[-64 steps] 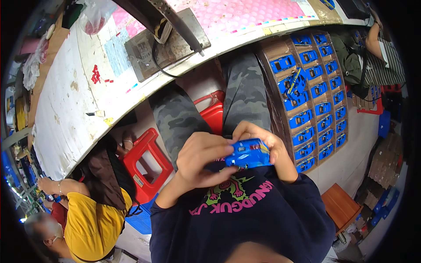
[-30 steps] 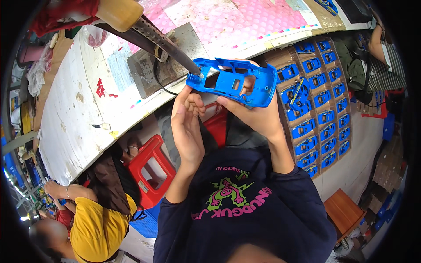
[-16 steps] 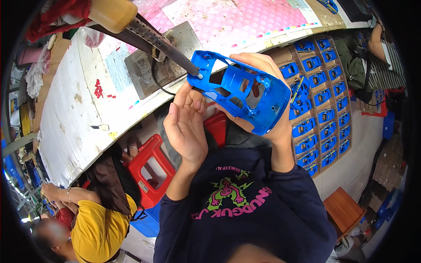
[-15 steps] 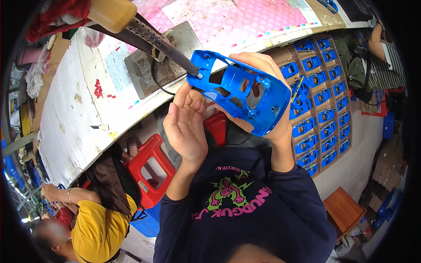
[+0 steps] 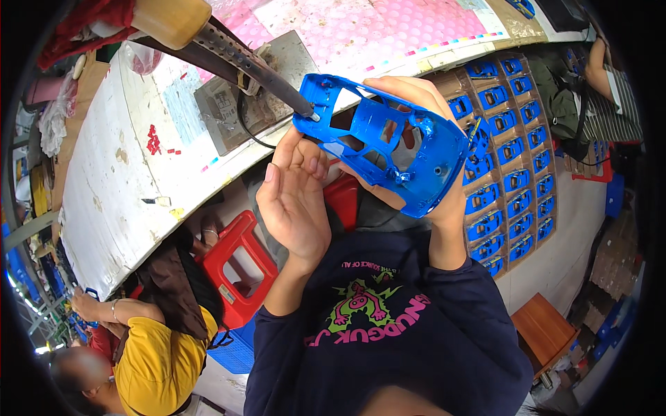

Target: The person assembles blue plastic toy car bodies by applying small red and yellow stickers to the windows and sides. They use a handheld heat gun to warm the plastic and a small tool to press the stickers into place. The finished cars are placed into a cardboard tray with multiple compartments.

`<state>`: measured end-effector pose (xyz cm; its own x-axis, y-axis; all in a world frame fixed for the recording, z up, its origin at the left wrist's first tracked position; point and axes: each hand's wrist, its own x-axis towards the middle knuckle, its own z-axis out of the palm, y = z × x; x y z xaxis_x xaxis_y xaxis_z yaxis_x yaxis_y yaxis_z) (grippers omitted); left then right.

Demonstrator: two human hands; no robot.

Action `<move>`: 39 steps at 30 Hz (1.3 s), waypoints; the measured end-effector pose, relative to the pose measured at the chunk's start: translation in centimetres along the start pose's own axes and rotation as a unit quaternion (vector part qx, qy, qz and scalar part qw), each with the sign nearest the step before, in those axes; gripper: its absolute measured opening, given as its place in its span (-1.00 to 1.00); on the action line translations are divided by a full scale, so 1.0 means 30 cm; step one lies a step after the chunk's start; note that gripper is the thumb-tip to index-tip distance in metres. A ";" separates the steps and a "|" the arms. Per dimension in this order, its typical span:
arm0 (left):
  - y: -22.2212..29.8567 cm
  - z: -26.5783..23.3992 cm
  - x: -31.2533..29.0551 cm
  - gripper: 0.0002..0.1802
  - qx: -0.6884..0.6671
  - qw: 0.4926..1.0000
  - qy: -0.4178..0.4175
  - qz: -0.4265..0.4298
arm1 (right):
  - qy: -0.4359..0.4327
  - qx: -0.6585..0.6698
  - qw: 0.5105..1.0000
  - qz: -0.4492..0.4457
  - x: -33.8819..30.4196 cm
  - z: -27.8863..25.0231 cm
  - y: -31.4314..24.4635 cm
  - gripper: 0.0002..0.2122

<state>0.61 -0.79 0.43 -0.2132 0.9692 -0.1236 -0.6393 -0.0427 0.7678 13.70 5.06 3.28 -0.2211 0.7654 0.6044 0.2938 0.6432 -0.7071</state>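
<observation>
A blue plastic toy car body shell (image 5: pixel 374 128) is held with its hollow inside facing up. My right hand (image 5: pixel 447 208) is closed round its right end, the fingers over the far edge and the palm below. My left hand (image 5: pixel 295 201) is open under the left end, palm showing and thumb apart, with the index fingertip touching the shell's corner. A soldering iron (image 5: pixel 267 80) with a perforated metal shaft and a pale yellow handle slants down from the upper left. Its tip meets the inside of the shell's left end.
A white worktable (image 5: pixel 118 187) bears a metal plate (image 5: pixel 215 118), small red pieces (image 5: pixel 153 141) and pink sheeting (image 5: pixel 388 31). Cardboard (image 5: pixel 531 249) at the right holds rows of blue car shells. A red stool (image 5: pixel 239 305) and a co-worker in yellow (image 5: pixel 156 360) are at the left.
The shell's right end has moved slightly right and down, and my right hand has shifted with it. My left hand and the iron have hardly moved.
</observation>
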 end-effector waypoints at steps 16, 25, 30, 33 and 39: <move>0.001 0.001 0.001 -0.34 -0.014 1.000 -0.005 -0.010 | -0.001 -0.008 1.000 0.000 0.009 -0.004 -0.009 -0.56; 0.001 -0.001 0.002 -0.35 -0.019 1.000 -0.010 -0.011 | 0.004 -0.011 1.000 0.002 0.008 -0.001 -0.005 -0.58; 0.006 0.019 0.005 -0.34 0.000 1.000 0.010 -0.020 | 0.001 -0.021 1.000 -0.010 0.011 -0.002 -0.004 -0.58; 0.004 0.009 0.006 -0.33 -0.024 0.999 -0.007 -0.023 | 0.002 -0.018 1.000 -0.007 0.011 -0.003 -0.005 -0.58; 0.005 -0.001 -0.002 -0.32 -0.018 1.000 -0.003 -0.024 | -0.004 -0.017 1.000 -0.005 0.011 -0.004 -0.006 -0.55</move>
<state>0.50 -0.85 0.54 -0.1775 0.9718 -0.1550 -0.6746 -0.0055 0.7382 13.68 5.19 3.64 -0.2306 0.7597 0.6080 0.3239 0.6492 -0.6882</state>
